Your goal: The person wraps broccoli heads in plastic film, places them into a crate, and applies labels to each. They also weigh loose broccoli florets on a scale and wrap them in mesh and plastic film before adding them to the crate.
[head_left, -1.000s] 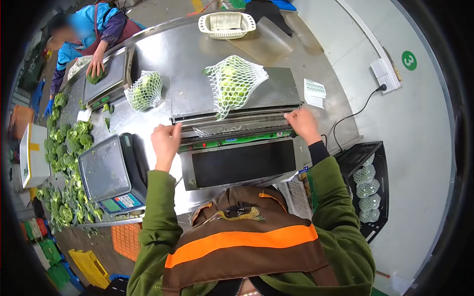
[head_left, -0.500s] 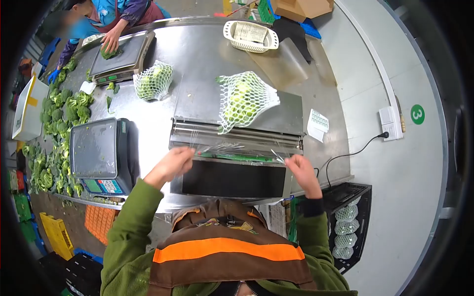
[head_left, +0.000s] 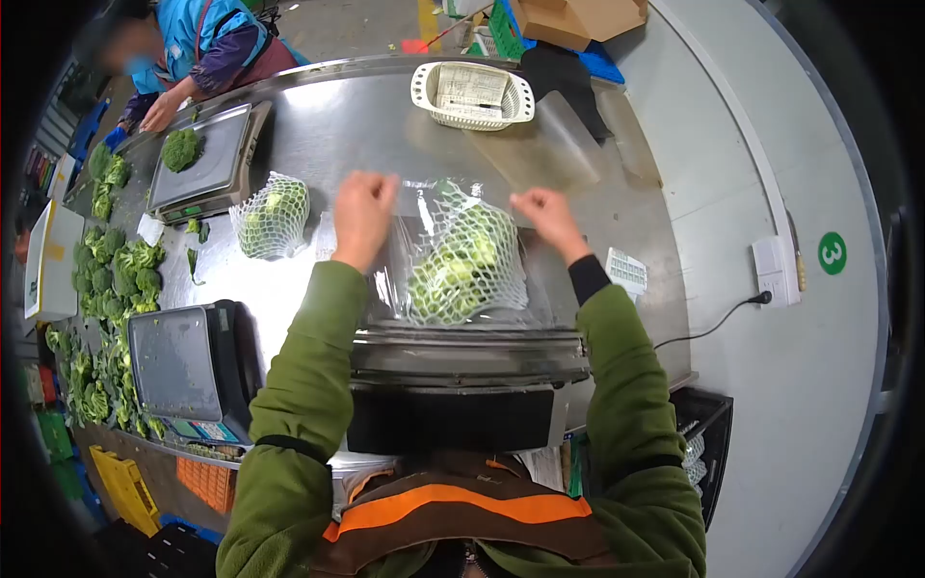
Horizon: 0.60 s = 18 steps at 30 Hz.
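Observation:
My left hand (head_left: 361, 220) is closed in a pinch on the clear cling film (head_left: 383, 289), left of a green vegetable in a white foam net (head_left: 469, 258). My right hand (head_left: 549, 223) pinches the film's other side, right of that bundle. The sheet stretches between my hands and lies over and around the netted vegetable, though its exact edges are hard to see. The bundle rests on the plate of the film wrapping machine (head_left: 467, 356), behind its rollers.
Another netted vegetable (head_left: 272, 217) lies to the left. Two scales stand there, a near one (head_left: 173, 356) and a far one holding a broccoli head (head_left: 180, 150). Loose broccoli (head_left: 101, 279) lines the left edge. A white basket (head_left: 472, 94) sits at the back. A co-worker (head_left: 207, 48) stands far left.
Both my hands have moved forward from the machine's front, drawing the film over the netted vegetable. That bundle now sits nearer the rollers in view. The co-worker's hand has left the broccoli on the scale.

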### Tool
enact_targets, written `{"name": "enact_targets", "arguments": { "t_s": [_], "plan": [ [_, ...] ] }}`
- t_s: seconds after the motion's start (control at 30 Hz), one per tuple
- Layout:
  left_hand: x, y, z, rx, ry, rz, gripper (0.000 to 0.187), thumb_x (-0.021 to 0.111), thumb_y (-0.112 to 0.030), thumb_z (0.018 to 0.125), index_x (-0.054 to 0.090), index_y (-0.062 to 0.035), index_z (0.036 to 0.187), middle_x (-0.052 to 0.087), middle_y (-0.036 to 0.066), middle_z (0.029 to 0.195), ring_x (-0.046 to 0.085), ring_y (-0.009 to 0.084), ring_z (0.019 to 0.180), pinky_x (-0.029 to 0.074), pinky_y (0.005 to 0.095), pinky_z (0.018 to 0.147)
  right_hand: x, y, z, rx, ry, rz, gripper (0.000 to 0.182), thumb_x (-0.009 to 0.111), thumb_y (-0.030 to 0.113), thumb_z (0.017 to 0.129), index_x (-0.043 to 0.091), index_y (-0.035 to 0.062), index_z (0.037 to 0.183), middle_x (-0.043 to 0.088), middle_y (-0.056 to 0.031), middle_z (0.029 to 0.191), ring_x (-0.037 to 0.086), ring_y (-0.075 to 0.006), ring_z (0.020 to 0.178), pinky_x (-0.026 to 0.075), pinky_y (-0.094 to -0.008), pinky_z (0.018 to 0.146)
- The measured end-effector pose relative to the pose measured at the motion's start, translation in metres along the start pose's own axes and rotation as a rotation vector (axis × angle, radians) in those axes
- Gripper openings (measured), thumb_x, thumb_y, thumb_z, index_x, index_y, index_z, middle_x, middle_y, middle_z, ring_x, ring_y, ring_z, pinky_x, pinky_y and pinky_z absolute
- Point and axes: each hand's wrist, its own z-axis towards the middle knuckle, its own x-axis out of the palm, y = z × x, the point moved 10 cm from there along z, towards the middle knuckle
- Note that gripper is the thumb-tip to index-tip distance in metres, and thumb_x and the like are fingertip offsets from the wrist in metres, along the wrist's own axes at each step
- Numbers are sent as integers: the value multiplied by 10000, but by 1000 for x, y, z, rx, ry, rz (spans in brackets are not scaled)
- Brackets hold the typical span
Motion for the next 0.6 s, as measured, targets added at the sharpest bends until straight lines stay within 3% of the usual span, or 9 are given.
{"name": "enact_targets", "arguments": {
  "t_s": [0.07, 0.13, 0.17, 0.23, 0.27, 0.33, 0.43, 0.57, 0.6],
  "plan": [
    [22, 2, -13, 96, 128, 100, 173, 705, -176, 827, 643, -31, 756, 574, 141, 744, 558, 336, 752, 434, 430, 649, 20, -25, -11, 102, 72, -44, 283, 702, 271, 896, 667, 13, 787, 593, 5, 642, 501, -93, 595, 409, -267, 583],
    [32, -10, -28, 306, 321, 184, 133, 728, -143, 778, 647, -40, 798, 576, 117, 818, 562, 342, 809, 433, 452, 675, 14, -18, -32, 61, 60, -236, 160, 696, 178, 866, 655, 27, 896, 671, -64, 838, 599, -190, 696, 461, -323, 641],
    [38, 0, -32, 255, 459, 264, 250, 726, -126, 766, 627, -41, 979, 592, 131, 979, 559, 338, 892, 450, 441, 749, 15, -14, -47, 94, 74, -225, 160, 696, 178, 866, 655, 27, 896, 671, -64, 838, 599, -190, 696, 461, -323, 641],
    [15, -14, -24, 395, 335, 180, 525, 701, -96, 768, 535, -102, 1265, 538, 173, 1254, 547, 348, 1097, 459, 428, 918, -3, 55, -70, -354, -160, -511, 399, 659, 70, 803, 592, 63, 1196, 599, -165, 1208, 619, -310, 950, 503, -370, 775],
    [7, -14, -16, 400, 351, 179, 525, 701, -96, 768, 535, -102, 1265, 538, 173, 1254, 547, 348, 1097, 459, 428, 918, -10, 61, -78, -339, -162, -504, 399, 659, 70, 803, 592, 63, 1196, 599, -165, 1208, 619, -310, 950, 503, -370, 775],
    [12, -42, -28, 850, 539, 358, 721, 668, -52, 765, 422, -201, 1426, 372, 177, 1484, 412, 341, 1338, 385, 435, 1087, 18, 84, -106, -680, 105, -787, 720, 635, 27, 758, 408, 116, 1435, 375, -178, 1470, 518, -354, 1200, 480, -398, 939],
    [22, -79, -51, 1114, 788, 88, 805, 655, -7, 748, 391, -268, 1463, 262, 169, 1561, 282, 322, 1440, 298, 451, 1166, 34, 77, -110, -587, 231, -533, 771, 618, 5, 759, 369, 117, 1480, 310, -194, 1515, 453, -391, 1282, 441, -415, 1027],
    [58, -87, -58, 808, 895, -213, 871, 724, 25, 654, 431, -226, 1435, 369, 167, 1502, 449, 344, 1331, 458, 417, 1045, 50, 61, -97, -491, 202, -327, 730, 650, 32, 790, 392, 106, 1468, 282, -187, 1538, 407, -376, 1337, 407, -428, 1069],
    [49, -90, -58, 805, 827, -240, 798, 735, 21, 639, 506, -178, 1377, 483, 171, 1409, 554, 359, 1207, 524, 396, 950, 48, 67, -99, -545, 201, -256, 714, 668, 60, 803, 402, 105, 1464, 281, -186, 1541, 407, -366, 1343, 406, -423, 1069]
  ]
}}
